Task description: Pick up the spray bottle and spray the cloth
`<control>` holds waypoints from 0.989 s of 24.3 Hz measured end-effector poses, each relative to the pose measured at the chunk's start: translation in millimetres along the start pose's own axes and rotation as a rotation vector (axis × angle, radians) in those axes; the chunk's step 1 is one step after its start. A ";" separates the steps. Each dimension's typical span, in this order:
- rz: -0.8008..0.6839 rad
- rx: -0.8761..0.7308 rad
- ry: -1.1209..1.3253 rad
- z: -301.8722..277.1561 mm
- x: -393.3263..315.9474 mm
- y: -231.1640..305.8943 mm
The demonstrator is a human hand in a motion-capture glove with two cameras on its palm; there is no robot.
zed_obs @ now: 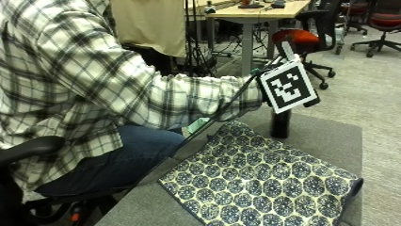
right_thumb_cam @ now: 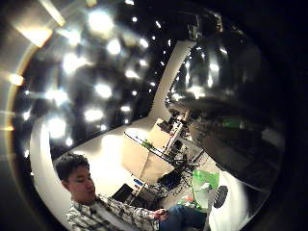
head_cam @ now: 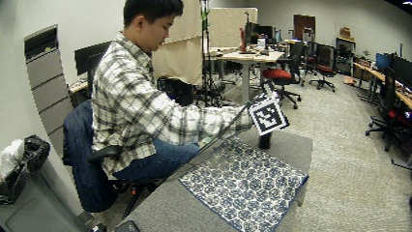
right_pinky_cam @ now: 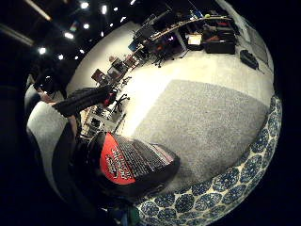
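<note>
A black spray bottle [zed_obs: 280, 123] with a red label stands upright on the grey table [zed_obs: 325, 132], just past the far edge of the cloth. The cloth [zed_obs: 263, 183] is white with a blue round pattern and lies flat at the table's near side. My gloved right hand, at the end of the plaid sleeve [zed_obs: 206, 99], is at the bottle's upper part and mostly hidden in the outside views. Both palm views have the bottle close: its labelled body [right_pinky_cam: 129, 165] above the cloth [right_pinky_cam: 221, 183], and its dark shiny top [right_thumb_cam: 226, 101]. The palm lies against the bottle in a grip.
The person sits in a chair at the table's left side. Beyond the table are a wooden desk [zed_obs: 257, 12] and office chairs with red seats [zed_obs: 300, 35] on grey carpet. Bare grey table [head_cam: 286, 140] shows to the right of the bottle.
</note>
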State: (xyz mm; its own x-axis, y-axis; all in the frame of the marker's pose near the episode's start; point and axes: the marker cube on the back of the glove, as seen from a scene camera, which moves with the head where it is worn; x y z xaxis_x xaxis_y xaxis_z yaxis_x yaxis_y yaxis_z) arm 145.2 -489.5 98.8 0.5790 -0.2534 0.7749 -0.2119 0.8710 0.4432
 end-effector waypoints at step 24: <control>0.099 -0.179 0.169 -24.0 2.9 29.1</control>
State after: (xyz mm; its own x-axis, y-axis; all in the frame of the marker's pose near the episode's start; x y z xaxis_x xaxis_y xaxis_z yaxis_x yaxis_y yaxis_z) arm 159.5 -454.8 103.2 0.6886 -0.1022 0.7179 -0.1405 0.9525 0.2703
